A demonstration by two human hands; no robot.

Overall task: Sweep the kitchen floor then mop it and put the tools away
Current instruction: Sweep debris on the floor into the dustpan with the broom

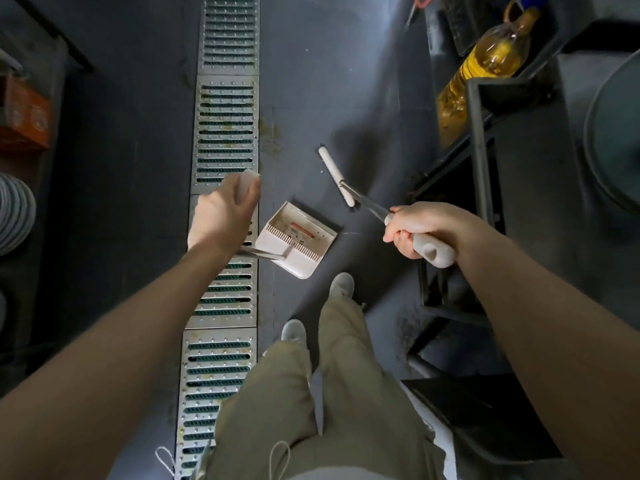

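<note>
Grey floor: one dustpan, one broom, perhaps.

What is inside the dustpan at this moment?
Inside the dustpan an orange strip and a few small specks lie on its pale floor. The part under its comb teeth is covered, so more dirt there cannot be seen.

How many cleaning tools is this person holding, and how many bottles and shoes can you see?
Brooms: 1, held by the right hand
Dustpans: 1, handle held by the left hand
Bottles: 1
Shoes: 2
Total: 5
</note>
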